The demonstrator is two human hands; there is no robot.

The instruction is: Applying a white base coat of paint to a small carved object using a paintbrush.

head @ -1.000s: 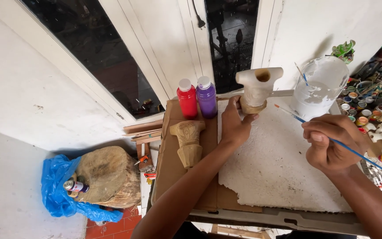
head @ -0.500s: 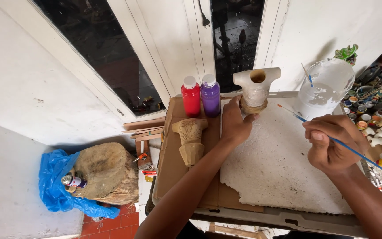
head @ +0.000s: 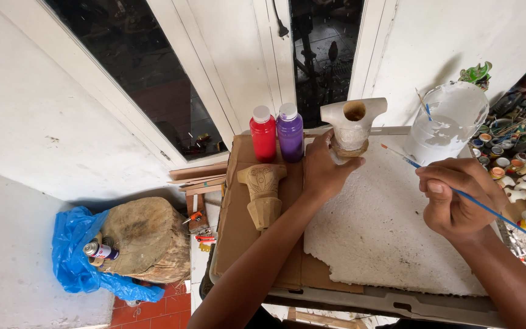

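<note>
My left hand [head: 325, 169] grips the base of a white-painted carved figure [head: 353, 123] standing upright at the far edge of a white foam sheet [head: 380, 236]. My right hand [head: 458, 196] holds a thin blue paintbrush [head: 408, 160] whose tip points toward the figure without touching it. An unpainted tan carved figure [head: 262, 194] stands on the brown cardboard [head: 238, 225] left of my left arm. Behind it stand a red paint bottle [head: 263, 134] and a purple paint bottle [head: 290, 132].
A clear plastic tub of white paint [head: 449, 119] with brushes stands at the back right. Several small paint pots and small white figures [head: 517, 176] crowd the right edge. On the floor at left sit a wood stump [head: 147, 239], blue plastic sheet [head: 71, 253] and a spray can [head: 100, 250].
My right hand with the brush has drifted slightly lower and left, nearer the figure. My left hand keeps the same grip on the white figure.
</note>
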